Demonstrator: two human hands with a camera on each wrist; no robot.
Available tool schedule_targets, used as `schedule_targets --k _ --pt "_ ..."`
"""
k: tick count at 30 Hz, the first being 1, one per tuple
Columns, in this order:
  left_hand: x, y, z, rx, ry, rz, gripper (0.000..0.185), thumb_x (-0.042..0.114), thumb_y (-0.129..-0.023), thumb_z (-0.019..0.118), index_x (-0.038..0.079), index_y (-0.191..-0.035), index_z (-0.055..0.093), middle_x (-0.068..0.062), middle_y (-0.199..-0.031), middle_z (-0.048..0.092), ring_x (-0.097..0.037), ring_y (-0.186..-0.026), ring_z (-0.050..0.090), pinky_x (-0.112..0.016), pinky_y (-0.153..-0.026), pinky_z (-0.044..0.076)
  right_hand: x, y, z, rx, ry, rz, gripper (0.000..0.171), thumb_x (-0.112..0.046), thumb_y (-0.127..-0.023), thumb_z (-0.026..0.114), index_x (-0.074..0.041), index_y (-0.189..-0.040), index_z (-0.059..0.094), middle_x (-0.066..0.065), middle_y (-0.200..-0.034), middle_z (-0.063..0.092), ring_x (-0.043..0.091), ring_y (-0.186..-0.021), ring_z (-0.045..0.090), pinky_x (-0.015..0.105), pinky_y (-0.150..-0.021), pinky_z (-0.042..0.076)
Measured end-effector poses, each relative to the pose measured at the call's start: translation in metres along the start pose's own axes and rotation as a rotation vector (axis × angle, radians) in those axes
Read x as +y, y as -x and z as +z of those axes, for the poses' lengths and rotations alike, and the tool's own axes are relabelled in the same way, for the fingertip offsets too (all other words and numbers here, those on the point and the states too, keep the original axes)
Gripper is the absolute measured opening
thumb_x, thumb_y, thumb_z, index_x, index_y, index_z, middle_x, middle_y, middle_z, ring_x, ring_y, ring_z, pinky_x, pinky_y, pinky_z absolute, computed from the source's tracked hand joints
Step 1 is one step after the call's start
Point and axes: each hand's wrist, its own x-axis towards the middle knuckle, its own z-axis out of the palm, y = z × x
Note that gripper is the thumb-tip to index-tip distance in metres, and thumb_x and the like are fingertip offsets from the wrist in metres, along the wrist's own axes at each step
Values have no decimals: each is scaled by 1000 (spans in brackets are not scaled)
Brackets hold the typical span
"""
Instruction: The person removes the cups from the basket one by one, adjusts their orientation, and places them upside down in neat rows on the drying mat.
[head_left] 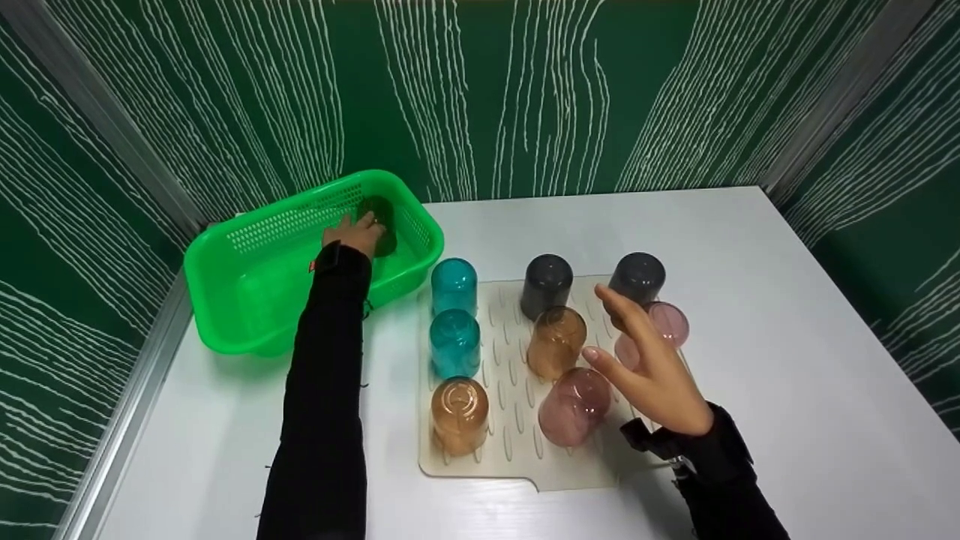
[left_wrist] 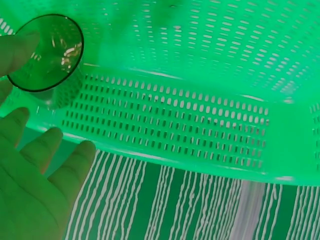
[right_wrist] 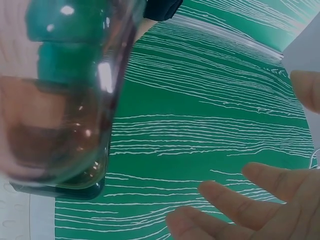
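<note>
My left hand [head_left: 355, 234] reaches into the right end of a green plastic basket [head_left: 247, 298], at a dark see-through cup [head_left: 385, 241]. In the left wrist view, the thumb overlaps the mouth of this cup [left_wrist: 52, 52], while the other fingers [left_wrist: 75, 167] stretch out apart. My right hand [head_left: 652, 367] hangs over the right side of a pale ridged drying mat [head_left: 510, 461], thumb and fingers spread, holding nothing. Nearest it are a pink cup [head_left: 576, 407], an amber cup [head_left: 556, 343] and another pink cup [head_left: 670, 322] partly hidden behind the hand.
Other cups stand upside down on the mat: teal ones [head_left: 454, 343] and an amber one [head_left: 459, 416] on the left, dark grey ones [head_left: 547, 285] at the back. The mat and basket sit on a white table [head_left: 787, 337] against green walls with white lines.
</note>
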Motion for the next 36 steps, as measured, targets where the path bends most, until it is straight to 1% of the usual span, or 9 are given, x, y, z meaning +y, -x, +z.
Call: schedule_targets --k 2,5,9,13,18,22,26,30,36 --pt "1 1 1 11 19 6 55 -9 -99 43 9 -150 35 -17 -163 19 -46 -147 19 -64 -114 27 0 0 0 0 -1 4 73 -2 -88 69 -12 -152 36 10 -153 42 2 -140 37 14 -114 30" --pt "1 2 1 36 30 18 49 -8 -99 45 5 -145 37 -19 -158 31 -46 -139 36 -61 -110 36 -1 0 -1 3 -2 12 72 -2 -88 69 -13 -152 37 9 -153 42 1 -140 38 14 -113 30" --pt "2 4 2 61 -3 23 43 -6 -98 49 0 -140 43 -23 -145 43 -44 -117 56 -53 -98 49 -1 1 -1 6 -6 17 72 -2 -88 69 -14 -151 37 11 -152 43 1 -139 38 13 -113 30" --pt "2 2 3 62 -20 15 40 -6 -98 47 -4 -138 47 -25 -147 37 -42 -109 58 -50 -92 52 -1 1 -1 8 -6 13 72 -2 -88 70 -14 -151 38 13 -152 44 0 -139 39 13 -113 30" --pt "1 -1 3 39 4 24 47 -5 -100 42 -8 -147 34 -30 -152 33 -44 -130 47 -51 -105 46 -2 1 -2 8 -23 -2 71 1 -87 69 -10 -150 38 16 -151 44 0 -140 38 15 -114 30" --pt "2 0 3 30 8 14 49 -7 -99 43 -7 -147 33 -32 -151 32 -46 -126 50 -52 -100 49 -3 1 -3 6 -38 -1 70 2 -88 68 -8 -150 38 16 -151 43 0 -139 38 14 -114 30" --pt "2 3 4 43 15 -18 41 -8 -97 47 -5 -138 47 -31 -143 42 -48 -118 54 -53 -98 50 -4 2 -3 11 -52 6 70 2 -88 68 -9 -150 38 14 -151 43 0 -139 38 14 -114 29" --pt "2 6 5 62 14 -29 25 -8 -97 47 -7 -121 54 -32 -121 60 -47 -111 59 -52 -95 52 -5 2 -4 11 -56 15 70 2 -88 68 -10 -150 39 13 -152 43 -2 -139 38 14 -114 29" --pt "-2 3 5 48 40 -33 21 -5 -99 43 -8 -110 61 -30 -114 64 -42 -105 63 -48 -92 54 -4 2 -5 15 -62 25 69 2 -88 68 -9 -150 39 12 -152 43 -1 -139 39 14 -114 29"
